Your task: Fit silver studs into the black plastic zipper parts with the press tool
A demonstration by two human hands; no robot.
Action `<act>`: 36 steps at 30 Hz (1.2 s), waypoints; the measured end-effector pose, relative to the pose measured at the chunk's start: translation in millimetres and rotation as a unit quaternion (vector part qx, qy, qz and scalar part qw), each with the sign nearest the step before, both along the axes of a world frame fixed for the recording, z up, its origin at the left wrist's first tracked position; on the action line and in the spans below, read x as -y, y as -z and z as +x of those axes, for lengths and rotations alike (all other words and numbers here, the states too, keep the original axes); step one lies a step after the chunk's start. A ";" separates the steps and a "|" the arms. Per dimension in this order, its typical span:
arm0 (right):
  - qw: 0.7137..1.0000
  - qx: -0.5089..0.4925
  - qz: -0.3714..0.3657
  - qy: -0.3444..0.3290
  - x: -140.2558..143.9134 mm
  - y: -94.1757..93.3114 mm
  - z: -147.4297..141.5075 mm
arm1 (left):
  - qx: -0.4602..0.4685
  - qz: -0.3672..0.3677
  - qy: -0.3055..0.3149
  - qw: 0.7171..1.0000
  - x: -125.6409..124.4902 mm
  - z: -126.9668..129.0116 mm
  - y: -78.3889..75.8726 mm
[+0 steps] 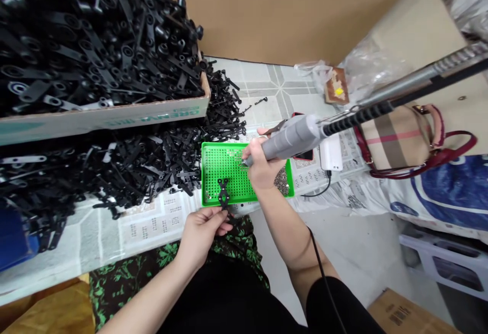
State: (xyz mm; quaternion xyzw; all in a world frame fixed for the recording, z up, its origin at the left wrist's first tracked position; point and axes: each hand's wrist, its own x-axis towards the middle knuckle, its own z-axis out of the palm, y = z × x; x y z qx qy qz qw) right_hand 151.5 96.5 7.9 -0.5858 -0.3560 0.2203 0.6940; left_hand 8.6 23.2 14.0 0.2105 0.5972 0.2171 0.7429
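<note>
Bright, soft light; distorted edges

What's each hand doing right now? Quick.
Left hand: closed, pinching a jointed black plastic part at the near edge of the green tray.
Right hand: closed around a grey electric screwdriver.

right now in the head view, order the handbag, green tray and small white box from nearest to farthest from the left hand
1. Green tray, just beyond the left hand.
2. Small white box, right of the tray.
3. Handbag, farther right, past the white box.
</note>
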 end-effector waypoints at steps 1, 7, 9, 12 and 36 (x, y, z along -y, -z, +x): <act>1.000 -0.015 0.013 -0.007 -1.0 0.3 2.8 | -0.002 0.002 0.002 1.000 -0.3 0.0 -0.4; 0.989 -0.104 0.097 -0.051 21.8 -27.0 3.6 | 0.002 0.026 0.014 1.000 2.1 -0.4 3.5; 0.978 -0.125 0.109 -0.129 39.2 -35.7 -3.4 | 0.002 0.034 0.013 0.999 3.4 -0.1 5.4; 0.957 -0.139 0.117 -0.225 61.0 -37.1 -15.1 | 0.001 0.045 0.016 0.999 4.1 0.4 6.4; 0.965 -0.090 0.105 -0.221 71.2 -25.3 -27.0 | 0.013 0.046 0.021 0.999 3.2 -0.1 6.4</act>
